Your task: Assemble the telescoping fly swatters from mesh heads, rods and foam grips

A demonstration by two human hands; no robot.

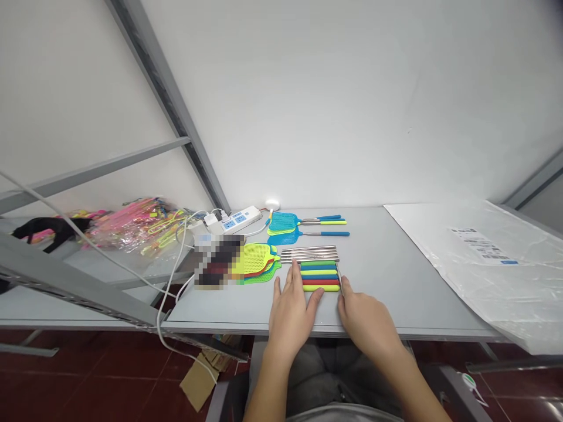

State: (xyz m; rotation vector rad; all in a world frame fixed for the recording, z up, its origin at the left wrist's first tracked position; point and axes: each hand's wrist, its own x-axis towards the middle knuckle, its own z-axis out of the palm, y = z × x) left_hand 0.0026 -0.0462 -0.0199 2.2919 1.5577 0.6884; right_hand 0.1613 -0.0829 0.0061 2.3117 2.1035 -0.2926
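Handles (319,279) (multicolored), between left hand (291,313), right hand (367,319)

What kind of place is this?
It looks like a small workshop or packing spot: a long gray bench, a pile of fly swatter heads, and colorful handles lined up in a row.

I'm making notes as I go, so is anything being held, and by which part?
The right hand seems to hold a slim metallic piece by its near end; the left hand grips nothing.
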